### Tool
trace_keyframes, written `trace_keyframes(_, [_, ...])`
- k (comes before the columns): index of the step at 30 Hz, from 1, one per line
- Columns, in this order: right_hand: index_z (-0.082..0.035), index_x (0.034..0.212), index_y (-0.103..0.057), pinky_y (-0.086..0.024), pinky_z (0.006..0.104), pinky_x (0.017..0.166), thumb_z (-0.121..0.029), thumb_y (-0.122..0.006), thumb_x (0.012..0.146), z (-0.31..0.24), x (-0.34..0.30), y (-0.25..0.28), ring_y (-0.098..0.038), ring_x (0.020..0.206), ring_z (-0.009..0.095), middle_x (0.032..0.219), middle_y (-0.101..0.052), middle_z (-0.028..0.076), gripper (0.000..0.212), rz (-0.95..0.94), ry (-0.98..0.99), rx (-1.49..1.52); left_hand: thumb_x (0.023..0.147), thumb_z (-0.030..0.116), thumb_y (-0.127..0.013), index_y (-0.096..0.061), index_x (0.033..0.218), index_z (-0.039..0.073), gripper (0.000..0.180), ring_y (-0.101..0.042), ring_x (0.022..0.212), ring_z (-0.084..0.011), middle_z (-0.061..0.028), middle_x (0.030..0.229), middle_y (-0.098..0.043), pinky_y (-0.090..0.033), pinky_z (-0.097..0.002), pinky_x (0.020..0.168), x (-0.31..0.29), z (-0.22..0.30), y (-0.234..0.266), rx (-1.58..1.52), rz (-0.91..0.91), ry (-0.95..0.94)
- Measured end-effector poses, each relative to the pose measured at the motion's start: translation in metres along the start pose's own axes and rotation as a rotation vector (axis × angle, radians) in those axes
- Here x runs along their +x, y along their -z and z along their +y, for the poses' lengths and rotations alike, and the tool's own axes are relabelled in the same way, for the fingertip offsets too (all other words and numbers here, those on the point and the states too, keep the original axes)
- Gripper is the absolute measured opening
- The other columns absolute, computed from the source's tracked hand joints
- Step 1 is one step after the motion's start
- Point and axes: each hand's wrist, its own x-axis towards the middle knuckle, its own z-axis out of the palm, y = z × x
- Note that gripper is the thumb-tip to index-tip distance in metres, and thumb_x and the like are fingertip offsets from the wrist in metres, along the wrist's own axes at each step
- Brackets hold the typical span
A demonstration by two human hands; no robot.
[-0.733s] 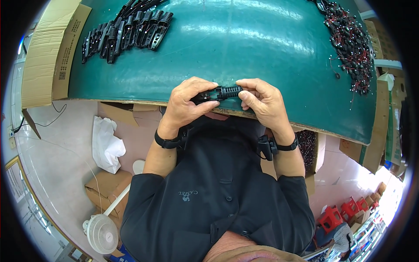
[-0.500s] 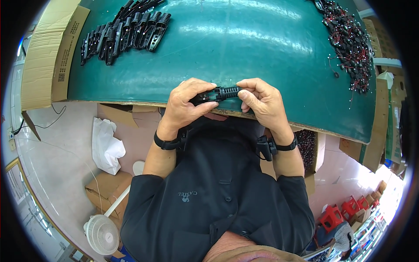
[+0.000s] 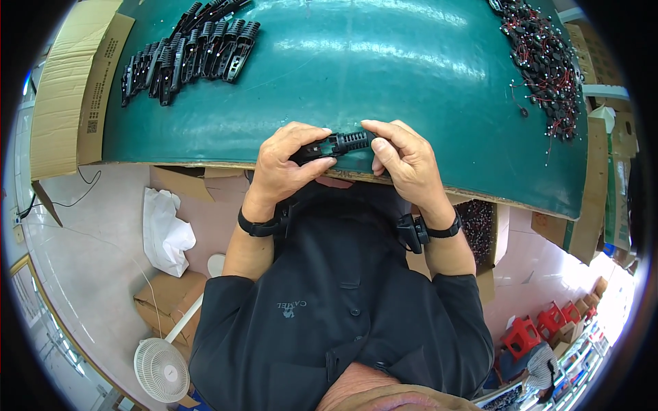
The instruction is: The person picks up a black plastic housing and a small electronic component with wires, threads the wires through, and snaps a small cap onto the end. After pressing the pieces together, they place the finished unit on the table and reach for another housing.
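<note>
Green table (image 3: 411, 89), with black parts (image 3: 203, 51) piled left. With left hand (image 3: 284, 161), pinching body of black piece (image 3: 340, 144) just above near edge; with right hand (image 3: 411, 164), pinching its ribbed end (image 3: 355, 141). Tilted slightly more than moments ago, same grips: likely mid-adjustment.

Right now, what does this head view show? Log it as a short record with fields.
Left hand: gripping the wider end of a black ribbed part
Right hand: thumb and fingers at its ribbed end
Surface: green table; similar black parts far left, small red-wired pieces far right
Lower left: white fan, cardboard box
</note>
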Motion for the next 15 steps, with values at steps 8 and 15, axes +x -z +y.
trace_keyframes(8, [0.000, 0.126, -0.069, -0.053, 0.0239, 0.062, -0.013, -0.061, 0.109, -0.0002, -0.0013, -0.0031, -0.064, 0.070, 0.008, 0.089, -0.064, 0.003, 0.022, 0.026, -0.048, -0.003, 0.071, 0.009, -0.093, -0.077, 0.112, 0.005, 0.044, -0.074, 0.094, -0.0275, -0.0103, 0.105, -0.079, -0.056, -0.0357, 0.083, 0.0001, 0.0014, -0.0015, 0.041, -0.004, -0.020])
trace_keyframes(15, [0.001, 0.122, -0.068, -0.053, 0.0230, 0.058, -0.016, -0.067, 0.108, 0.0038, 0.0002, -0.0016, -0.063, 0.065, 0.007, 0.081, -0.066, 0.002, 0.023, 0.018, -0.145, 0.136, 0.071, 0.010, -0.093, -0.077, 0.112, 0.006, 0.044, -0.074, 0.092, -0.0270, -0.0098, 0.105, -0.079, -0.056, -0.0356, 0.082, -0.0015, -0.0010, -0.0018, 0.029, 0.020, -0.029])
